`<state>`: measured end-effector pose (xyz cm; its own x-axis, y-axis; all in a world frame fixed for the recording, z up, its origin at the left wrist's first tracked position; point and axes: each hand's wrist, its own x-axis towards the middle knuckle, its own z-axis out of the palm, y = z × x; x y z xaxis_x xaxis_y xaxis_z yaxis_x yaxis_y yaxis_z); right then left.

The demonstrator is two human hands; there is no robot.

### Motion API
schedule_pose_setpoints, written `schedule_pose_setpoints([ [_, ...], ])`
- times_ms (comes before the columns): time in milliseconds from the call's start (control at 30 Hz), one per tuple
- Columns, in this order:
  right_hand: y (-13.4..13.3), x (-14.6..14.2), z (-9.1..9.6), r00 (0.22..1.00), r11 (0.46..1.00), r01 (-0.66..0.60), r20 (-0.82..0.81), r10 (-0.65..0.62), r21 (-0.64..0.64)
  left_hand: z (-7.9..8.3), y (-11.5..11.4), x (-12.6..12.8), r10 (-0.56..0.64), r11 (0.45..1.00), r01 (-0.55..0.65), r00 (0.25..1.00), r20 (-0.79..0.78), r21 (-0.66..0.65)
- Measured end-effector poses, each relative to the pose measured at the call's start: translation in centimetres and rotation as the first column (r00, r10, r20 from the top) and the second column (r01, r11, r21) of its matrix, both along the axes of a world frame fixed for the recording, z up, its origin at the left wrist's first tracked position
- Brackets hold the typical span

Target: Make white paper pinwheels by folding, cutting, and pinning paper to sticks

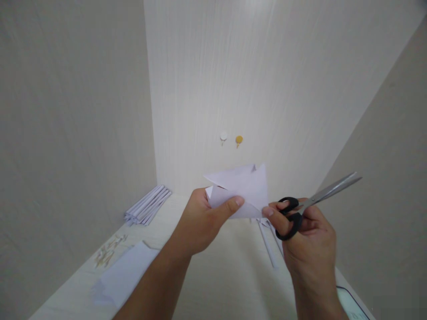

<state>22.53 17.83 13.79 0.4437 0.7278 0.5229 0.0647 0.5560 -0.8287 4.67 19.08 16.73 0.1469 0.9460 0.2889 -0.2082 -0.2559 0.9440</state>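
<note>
A folded piece of white paper [248,186] is held up in front of me, its cut or folded edges standing apart at the upper left. My left hand [208,218] grips it from the left, thumb on the near face and the other fingers hidden behind. Black-handled scissors [316,195] hang on the fingers of my right hand [307,231], blades closed and pointing up to the right, away from the paper. The right thumb and fingertips also touch the paper's lower right corner.
Rolled paper sticks [148,206] are stacked at the back left. Nearer lie small gold and white hooks [110,251] and loose white sheets [128,275]. Paper strips [267,244] lie beyond my right hand. A white hook [223,136] and a yellow hook [239,140] are on the back wall.
</note>
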Motion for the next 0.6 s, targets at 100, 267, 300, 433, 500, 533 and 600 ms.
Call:
schedule_pose_setpoints([
  [100, -0.3, -0.4, 0.3, 1.0, 1.0, -0.014, 0.016, 0.014, -0.011, 0.2, -0.1, 0.0, 0.028, 0.999, -0.028, 0.999, 0.039, -0.02],
  [267, -0.1, -0.4, 0.2, 0.999, 0.999, -0.037, 0.006, 0.037, -0.009, 0.5, -0.5, 0.2, 0.047, 0.998, -0.045, 0.997, 0.061, -0.036],
  [300, -0.1, -0.4, 0.1, 0.999, 0.999, -0.048, -0.004, 0.048, -0.008, 0.6, -0.6, 0.2, 0.054, 0.998, -0.052, 0.997, 0.062, -0.039],
  [433, 0.0, 0.0, 0.1, 0.996, 0.995, -0.091, 0.003, 0.091, -0.049, 0.8, -0.9, 0.2, 0.119, 0.992, -0.116, 0.992, 0.046, -0.051],
  [500, 0.0, 0.3, 0.3, 0.986, 0.982, -0.154, 0.046, 0.16, -0.113, 0.7, -0.7, 0.0, 0.207, 0.977, -0.204, 0.977, 0.048, -0.057],
  [533, -0.1, 0.6, 0.4, 0.974, 0.968, -0.201, 0.074, 0.214, -0.148, 0.6, -0.6, -0.1, 0.26, 0.965, -0.256, 0.963, 0.065, -0.055],
  [600, -0.1, 1.0, 0.7, 0.933, 0.929, -0.299, 0.139, 0.332, -0.217, 0.2, -0.2, -0.4, 0.345, 0.939, -0.343, 0.929, 0.136, -0.038],
])
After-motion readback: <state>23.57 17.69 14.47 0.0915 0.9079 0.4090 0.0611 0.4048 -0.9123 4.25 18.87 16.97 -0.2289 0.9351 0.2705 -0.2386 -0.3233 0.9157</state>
